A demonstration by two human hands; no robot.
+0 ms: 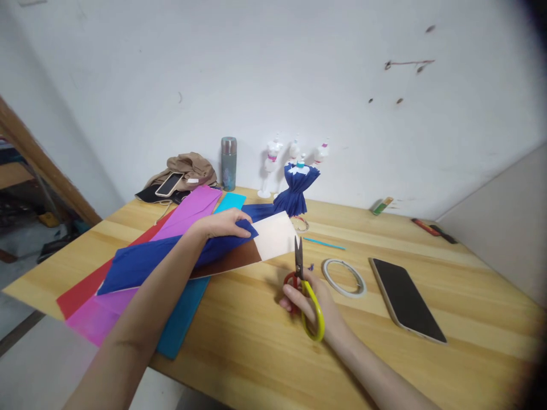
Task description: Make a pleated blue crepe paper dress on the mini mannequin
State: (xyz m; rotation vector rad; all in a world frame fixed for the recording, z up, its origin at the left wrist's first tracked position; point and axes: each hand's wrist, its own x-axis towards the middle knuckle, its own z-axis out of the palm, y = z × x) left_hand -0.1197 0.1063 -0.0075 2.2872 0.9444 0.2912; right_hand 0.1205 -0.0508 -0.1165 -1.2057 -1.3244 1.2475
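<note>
My left hand (226,223) is closed on the end of a long strip of dark blue crepe paper (143,262), thumb and fingers pinching its edge. Under that strip lies a sheet with a white end (280,234) and a brown part (237,259). In my right hand (320,293) are scissors (317,319) with one yellow and one red handle, blades pointing up and a little apart. Magenta (188,213), red (74,293) and teal (183,316) paper is layered around the blue strip. Behind stands a small dress form in a pleated blue paper skirt (294,193).
White dress forms (272,156) stand against the wall beside a thermos (229,165). A tape roll (327,277) and a large phone (408,299) lie to the right. Further back are a thin blue stick (323,244), a brown cloth (192,168) and a smaller phone (170,184).
</note>
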